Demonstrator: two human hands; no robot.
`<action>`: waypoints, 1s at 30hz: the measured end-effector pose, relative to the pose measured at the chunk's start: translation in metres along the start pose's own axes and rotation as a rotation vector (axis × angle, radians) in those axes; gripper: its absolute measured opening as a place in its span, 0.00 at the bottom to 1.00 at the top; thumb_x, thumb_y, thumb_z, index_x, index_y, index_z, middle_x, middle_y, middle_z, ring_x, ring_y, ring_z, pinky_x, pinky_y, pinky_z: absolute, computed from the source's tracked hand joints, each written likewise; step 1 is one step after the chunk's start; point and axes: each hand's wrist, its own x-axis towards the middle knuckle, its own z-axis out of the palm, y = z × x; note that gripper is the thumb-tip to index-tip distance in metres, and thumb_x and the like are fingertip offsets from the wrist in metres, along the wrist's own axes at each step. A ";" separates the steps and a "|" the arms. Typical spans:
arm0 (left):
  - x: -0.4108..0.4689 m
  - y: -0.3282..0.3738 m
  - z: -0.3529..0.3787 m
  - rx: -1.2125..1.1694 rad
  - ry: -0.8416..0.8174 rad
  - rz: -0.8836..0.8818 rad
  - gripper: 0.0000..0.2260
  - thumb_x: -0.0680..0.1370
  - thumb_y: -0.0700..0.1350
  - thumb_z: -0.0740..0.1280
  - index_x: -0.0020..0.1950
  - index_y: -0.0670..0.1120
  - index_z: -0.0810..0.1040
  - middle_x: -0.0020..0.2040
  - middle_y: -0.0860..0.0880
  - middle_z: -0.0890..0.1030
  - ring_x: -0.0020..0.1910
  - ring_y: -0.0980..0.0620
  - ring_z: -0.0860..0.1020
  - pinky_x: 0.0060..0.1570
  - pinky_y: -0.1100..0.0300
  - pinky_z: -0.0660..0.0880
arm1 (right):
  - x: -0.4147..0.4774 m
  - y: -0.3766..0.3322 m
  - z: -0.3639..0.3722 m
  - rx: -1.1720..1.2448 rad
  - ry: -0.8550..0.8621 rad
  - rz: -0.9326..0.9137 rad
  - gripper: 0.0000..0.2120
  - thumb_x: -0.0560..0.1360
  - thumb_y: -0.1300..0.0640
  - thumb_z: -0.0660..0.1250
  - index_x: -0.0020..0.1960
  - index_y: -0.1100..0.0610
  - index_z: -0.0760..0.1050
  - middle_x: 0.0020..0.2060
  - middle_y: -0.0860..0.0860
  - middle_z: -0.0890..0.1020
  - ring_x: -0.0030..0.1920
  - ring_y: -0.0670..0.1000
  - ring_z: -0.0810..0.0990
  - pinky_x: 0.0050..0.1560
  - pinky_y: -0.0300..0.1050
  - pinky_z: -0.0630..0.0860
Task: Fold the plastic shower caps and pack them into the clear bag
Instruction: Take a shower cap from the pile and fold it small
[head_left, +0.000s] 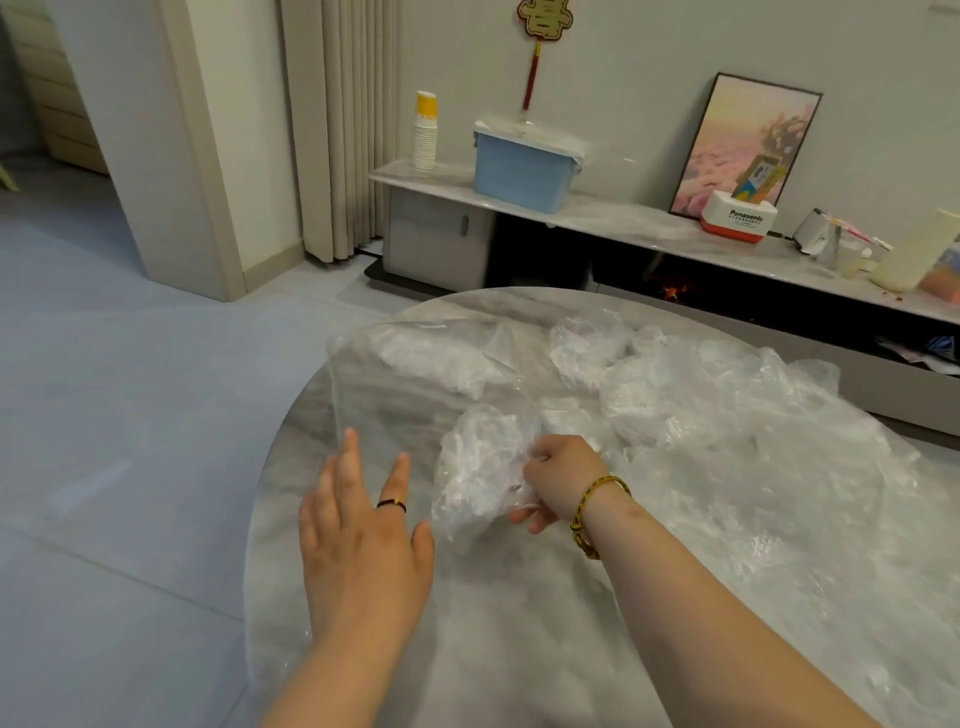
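Mid-pack, we judge: right hand (558, 480) pinches a folded cap (480, 467) at table (363, 395) centre, left hand (358, 525) hovers spread, holding nothing; next we need the bag (415, 358) mouth held wide.

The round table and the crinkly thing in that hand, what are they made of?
The round table looks like polished marble or a marble-look slab: grey veins, glossy reflections. The shower cap in the right hand seems to be thin clear plastic film: see-through, wrinkled, shiny.
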 end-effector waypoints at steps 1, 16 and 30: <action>0.002 -0.001 -0.003 -0.031 -0.048 -0.055 0.28 0.67 0.47 0.75 0.65 0.44 0.74 0.73 0.37 0.60 0.70 0.40 0.60 0.65 0.41 0.62 | 0.002 -0.004 0.002 -0.063 -0.015 -0.013 0.14 0.75 0.71 0.49 0.39 0.57 0.65 0.32 0.55 0.73 0.23 0.52 0.76 0.24 0.43 0.71; 0.006 0.005 -0.032 -0.055 -0.179 -0.017 0.30 0.79 0.45 0.51 0.75 0.46 0.37 0.75 0.53 0.37 0.74 0.57 0.39 0.70 0.57 0.35 | 0.041 -0.057 0.022 0.650 -0.021 0.268 0.11 0.80 0.67 0.49 0.42 0.61 0.66 0.52 0.59 0.78 0.53 0.55 0.80 0.48 0.54 0.76; 0.017 -0.021 -0.002 -0.196 0.041 0.139 0.26 0.61 0.45 0.50 0.58 0.42 0.67 0.52 0.46 0.82 0.52 0.54 0.69 0.60 0.63 0.52 | 0.103 -0.091 0.079 0.756 -0.140 0.080 0.20 0.80 0.69 0.46 0.72 0.68 0.53 0.38 0.55 0.69 0.67 0.59 0.69 0.65 0.49 0.66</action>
